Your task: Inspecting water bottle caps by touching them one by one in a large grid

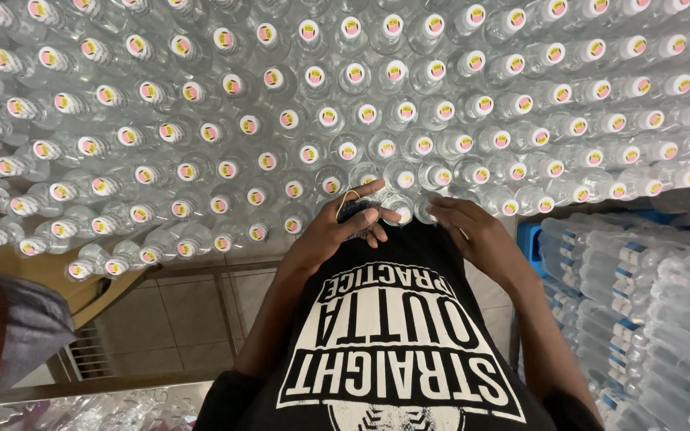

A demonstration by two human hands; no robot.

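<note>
Directly below the camera, the person's left hand [345,227], fingers partly curled with a thin tan rubber band [347,199] looped over them, rests at the near edge of a dense field of clear plastic bottles with white caps [305,120]. Right hand [469,227] lies beside it, fingers bent, touching the nearest bottle; whether it grips cannot be told. Shrink-wrapped packs of blue-labelled bottles [640,295] sit to the right.

So many clear plastic bottles [361,120] standing upright, packed cap to cap in rows, each with a white cap and a pink-yellow sticker on top. The bottle [399,214] at the near edge sits between both hands.
</note>
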